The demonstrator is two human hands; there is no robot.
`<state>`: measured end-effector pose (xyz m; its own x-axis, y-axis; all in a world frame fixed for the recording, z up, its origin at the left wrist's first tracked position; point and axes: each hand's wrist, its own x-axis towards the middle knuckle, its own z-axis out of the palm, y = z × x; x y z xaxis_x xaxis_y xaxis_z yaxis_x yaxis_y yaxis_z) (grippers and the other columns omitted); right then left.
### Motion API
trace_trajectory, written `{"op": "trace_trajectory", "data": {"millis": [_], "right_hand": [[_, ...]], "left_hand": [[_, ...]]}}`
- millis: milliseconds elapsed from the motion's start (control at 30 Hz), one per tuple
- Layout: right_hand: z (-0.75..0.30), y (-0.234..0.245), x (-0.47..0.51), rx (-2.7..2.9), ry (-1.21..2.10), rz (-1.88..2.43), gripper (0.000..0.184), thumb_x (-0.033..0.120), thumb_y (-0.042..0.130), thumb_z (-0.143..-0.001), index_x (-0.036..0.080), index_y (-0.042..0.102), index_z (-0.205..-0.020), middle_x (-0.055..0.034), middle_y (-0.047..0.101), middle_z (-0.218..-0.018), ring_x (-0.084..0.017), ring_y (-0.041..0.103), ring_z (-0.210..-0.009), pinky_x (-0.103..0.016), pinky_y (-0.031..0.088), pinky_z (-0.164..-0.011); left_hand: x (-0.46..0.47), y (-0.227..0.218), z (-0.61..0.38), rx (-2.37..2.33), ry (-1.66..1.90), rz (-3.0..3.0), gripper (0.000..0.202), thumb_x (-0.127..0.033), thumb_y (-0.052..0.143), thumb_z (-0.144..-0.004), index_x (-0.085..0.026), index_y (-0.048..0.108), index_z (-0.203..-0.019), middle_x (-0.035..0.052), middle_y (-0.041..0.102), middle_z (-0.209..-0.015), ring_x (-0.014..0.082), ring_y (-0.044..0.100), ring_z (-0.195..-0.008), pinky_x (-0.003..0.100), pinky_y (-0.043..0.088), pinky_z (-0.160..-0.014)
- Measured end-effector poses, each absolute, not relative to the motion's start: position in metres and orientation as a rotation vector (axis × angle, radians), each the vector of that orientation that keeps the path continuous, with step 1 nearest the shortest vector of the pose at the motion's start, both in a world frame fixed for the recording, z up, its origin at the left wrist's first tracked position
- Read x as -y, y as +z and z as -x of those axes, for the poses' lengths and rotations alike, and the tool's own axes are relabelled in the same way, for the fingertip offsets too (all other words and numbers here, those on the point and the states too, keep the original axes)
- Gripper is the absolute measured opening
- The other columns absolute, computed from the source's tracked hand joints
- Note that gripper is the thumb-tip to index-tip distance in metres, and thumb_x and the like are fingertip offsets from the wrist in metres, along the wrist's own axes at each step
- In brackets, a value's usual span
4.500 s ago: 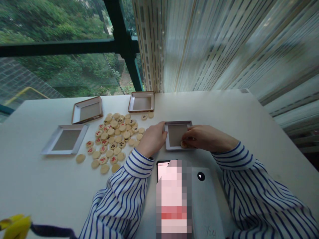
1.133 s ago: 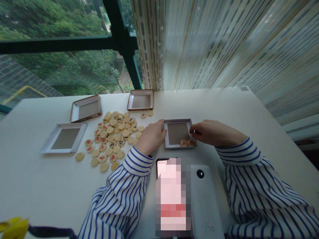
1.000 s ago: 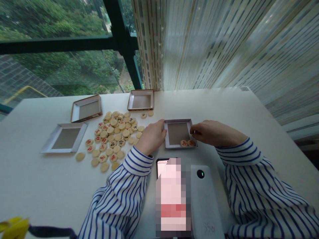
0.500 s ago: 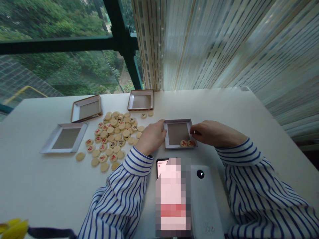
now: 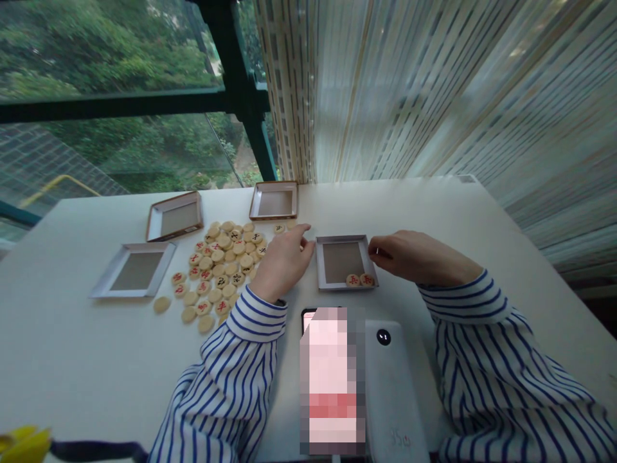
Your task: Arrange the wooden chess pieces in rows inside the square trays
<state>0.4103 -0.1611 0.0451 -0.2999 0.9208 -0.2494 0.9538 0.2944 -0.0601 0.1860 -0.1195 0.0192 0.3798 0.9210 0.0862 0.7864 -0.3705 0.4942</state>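
Note:
A shallow white-walled box (image 5: 341, 287) with a grey-brown bottom lies before me. Two round wooden xiangqi pieces with red characters (image 5: 353, 280) rest in its near right corner. My left hand (image 5: 288, 257) hovers just left of the box, fingers apart and empty, over the right side of a heap of xiangqi pieces (image 5: 218, 256). At the box's right wall, my right hand (image 5: 393, 253) has its fingers curled and pinched against the edge; its fingertips are partly hidden. The heap mixes blank faces with red and black characters.
Three more shallow boxes stand around the heap: a white one (image 5: 103, 289) at left, a brown-edged one (image 5: 151, 222) behind it, another (image 5: 273, 218) at the back. A phone (image 5: 304, 321) and a white power bank (image 5: 393, 379) lie near me. Window and curtain (image 5: 347, 96) border the table.
My left hand has let go of the box's left wall and shifted left, its fingers spreading. My right hand stays at the right wall. The view has tilted slightly.

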Motion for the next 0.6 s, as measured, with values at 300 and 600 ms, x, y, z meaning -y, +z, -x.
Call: {"op": "trace_trajectory", "data": {"millis": [300,600], "right_hand": [[-0.410,0.053,0.168,-2.461,-0.189,-1.770,0.027,0.033,0.037,-0.083,0.021,0.061,-0.087,-0.0044,0.065,-0.075,-0.015,0.056,-0.062,-0.025,0.029,-0.051],[-0.409,0.059,0.173,-2.576,-0.103,-1.776,0.024,0.032,0.039,-0.082,0.023,0.060,-0.090,-0.0031,0.065,-0.075,-0.016,0.057,-0.064,-0.026,0.029,-0.051]], "left_hand": [[0.122,0.033,-0.179,-1.486,0.740,-2.268,0.030,-0.030,0.047,-0.080,-0.018,0.058,-0.106,0.0029,0.066,-0.082,0.0142,0.060,-0.070,0.026,0.045,-0.067],[0.134,0.040,-0.170,-1.466,0.884,-2.232,0.026,-0.028,0.048,-0.079,-0.017,0.060,-0.099,0.0031,0.066,-0.084,0.0114,0.059,-0.063,0.024,0.045,-0.061]]}}
